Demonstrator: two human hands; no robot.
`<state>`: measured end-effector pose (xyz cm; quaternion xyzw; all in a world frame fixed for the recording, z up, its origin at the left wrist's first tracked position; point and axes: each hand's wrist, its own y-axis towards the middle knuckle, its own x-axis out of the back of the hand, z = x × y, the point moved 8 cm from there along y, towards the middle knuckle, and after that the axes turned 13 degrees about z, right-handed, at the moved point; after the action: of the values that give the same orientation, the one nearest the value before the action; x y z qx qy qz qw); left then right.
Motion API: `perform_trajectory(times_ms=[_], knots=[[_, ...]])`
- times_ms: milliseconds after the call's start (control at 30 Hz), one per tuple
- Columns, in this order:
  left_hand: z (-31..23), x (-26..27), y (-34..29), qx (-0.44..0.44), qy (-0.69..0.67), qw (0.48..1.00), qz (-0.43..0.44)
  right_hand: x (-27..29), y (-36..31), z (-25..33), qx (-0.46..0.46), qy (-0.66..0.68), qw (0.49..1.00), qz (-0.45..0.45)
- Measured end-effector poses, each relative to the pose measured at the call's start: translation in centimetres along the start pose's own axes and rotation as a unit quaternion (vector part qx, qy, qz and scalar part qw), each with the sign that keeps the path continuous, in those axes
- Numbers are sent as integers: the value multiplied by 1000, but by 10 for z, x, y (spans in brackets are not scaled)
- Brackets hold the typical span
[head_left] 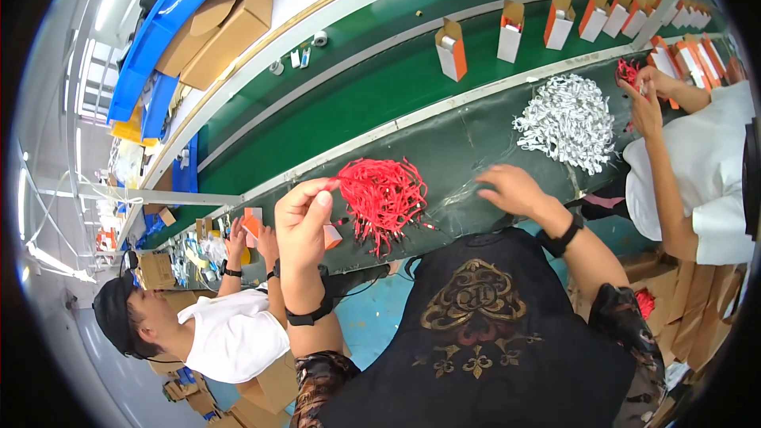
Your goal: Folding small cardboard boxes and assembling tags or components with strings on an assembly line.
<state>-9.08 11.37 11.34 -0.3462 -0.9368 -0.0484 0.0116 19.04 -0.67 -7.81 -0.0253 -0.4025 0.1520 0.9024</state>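
A heap of tangled red cords point(386, 196), with small dark and white ends, lies on the dark bench top in front of me. My left hand point(304, 220) is raised at the heap's left side, its thumb and forefinger pinched on a red cord at the heap's edge. Whether that cord is free of the others is hard to see. To the right of the heap, my right hand point(514, 190) hovers over the bench with its fingers apart and nothing in them. Farther right sits a pile of white looped cords point(567, 121).
Orange-and-white open boxes point(452, 51) stand in a row along the green conveyor point(349, 99). A co-worker point(694, 158) at the right handles red cords; another point(214, 325) at the left holds a small box. Cardboard boxes point(226, 28) rest on the shelf above.
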Motion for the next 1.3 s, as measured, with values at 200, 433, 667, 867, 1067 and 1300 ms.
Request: perform_trajectory(times_ms=[200,433,667,867,1067,1300], knots=[[-74,-44,5,-77,-60,992,76,46,54,124,228,144,962,-35],[-50,-41,18,-87,-60,993,51,51,57,137,180,494,835,163],[91,-43,26,42,14,998,35,137,-1,133,79,436,891,-95],[156,-129,29,34,-170,978,115,141,-27,172,154,236,944,-169],[151,-162,17,49,-167,966,193,129,-24,186,176,376,899,-141],[175,-131,-4,32,-215,970,112,141,-50,73,60,467,824,-314]])
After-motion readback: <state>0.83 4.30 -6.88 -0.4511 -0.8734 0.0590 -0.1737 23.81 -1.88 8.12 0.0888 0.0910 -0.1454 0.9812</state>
